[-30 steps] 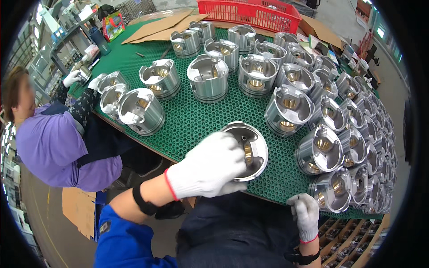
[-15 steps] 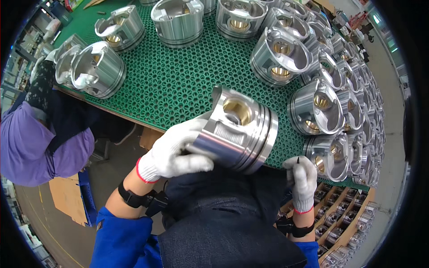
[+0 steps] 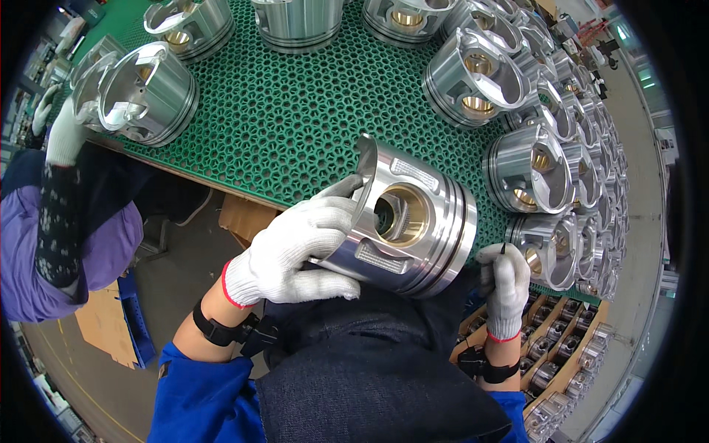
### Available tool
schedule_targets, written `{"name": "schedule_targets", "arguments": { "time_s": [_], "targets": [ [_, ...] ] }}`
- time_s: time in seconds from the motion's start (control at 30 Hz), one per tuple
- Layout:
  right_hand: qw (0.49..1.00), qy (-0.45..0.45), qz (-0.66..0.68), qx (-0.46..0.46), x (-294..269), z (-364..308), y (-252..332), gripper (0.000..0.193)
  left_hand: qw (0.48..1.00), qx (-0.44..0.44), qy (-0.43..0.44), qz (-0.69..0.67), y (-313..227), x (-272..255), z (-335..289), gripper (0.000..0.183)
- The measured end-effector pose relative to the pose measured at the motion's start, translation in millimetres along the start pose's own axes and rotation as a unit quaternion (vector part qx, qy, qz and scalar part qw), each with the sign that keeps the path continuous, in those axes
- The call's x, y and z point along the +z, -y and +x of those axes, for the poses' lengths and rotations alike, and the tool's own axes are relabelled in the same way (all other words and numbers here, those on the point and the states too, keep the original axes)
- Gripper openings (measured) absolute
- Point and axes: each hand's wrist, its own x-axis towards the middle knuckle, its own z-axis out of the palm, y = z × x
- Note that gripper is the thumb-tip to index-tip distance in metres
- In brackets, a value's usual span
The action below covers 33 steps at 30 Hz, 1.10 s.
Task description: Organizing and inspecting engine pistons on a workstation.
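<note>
My gloved left hand (image 3: 299, 247) is closed round the skirt end of a metal piston (image 3: 425, 255), holding it tilted on its side near the front edge of the green mat. A brass-lined pin bore (image 3: 405, 215) faces up, and the ring grooves are toward the right. To the right of the piston, apart from it, my gloved right hand (image 3: 504, 284) is closed in a pinch. From its fingers sticks the dark tip of a thin, pen-like tool (image 3: 504, 249); the rest of it is hidden in the glove.
The green perforated mat (image 3: 295, 125) lies under several standing pistons (image 3: 476, 77), densely packed at the right. Below right, a wooden crate (image 3: 550, 325) holds more metal parts. At the left, a co-worker's gloved hand (image 3: 66, 133) is beside two pistons. A cardboard piece (image 3: 103, 325) lies below.
My left hand has turned the piston so its bore faces up more squarely, shifting it slightly right. My right hand has risen slightly. The co-worker's arm has come further into view.
</note>
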Motion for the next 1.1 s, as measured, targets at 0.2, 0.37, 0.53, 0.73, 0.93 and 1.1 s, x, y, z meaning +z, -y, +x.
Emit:
{"name": "schedule_targets", "arguments": {
  "time_s": [0.2, 0.37, 0.53, 0.73, 0.93, 1.1],
  "targets": [
    [1.0, -0.003, 0.012, -0.005, 4.1, 2.4, 3.8, 0.034, 0.999, -0.045, 0.009, -0.01, -2.5, -2.5, 0.0, 0.043],
    [0.998, -0.003, 0.061, -0.025, 4.7, 2.4, -4.1, 0.026, 0.995, -0.09, 0.0, -0.042, -3.4, -0.1, -4.2, 0.045],
    [0.996, 0.011, 0.067, -0.054, -2.4, 2.6, -10.3, 0.025, 0.984, -0.15, -0.03, -0.091, -9.5, 4.5, -0.5, 0.048],
    [0.993, 0.021, 0.112, 0.017, -11.2, -29.7, 51.0, 0.032, 0.97, -0.227, -0.03, -0.083, -16.9, 3.5, -0.5, 0.052],
    [0.895, -0.071, 0.289, -0.331, -103.1, -26.5, 67.0, 0.031, 0.938, -0.295, -0.127, -0.13, -14.2, 7.4, -26.2, 0.072],
    [0.926, -0.173, 0.215, -0.26, -103.2, 6.1, 73.8, 0.023, 0.93, -0.283, -0.189, -0.138, -13.5, 9.4, -34.5, 0.073]
  ]
}}
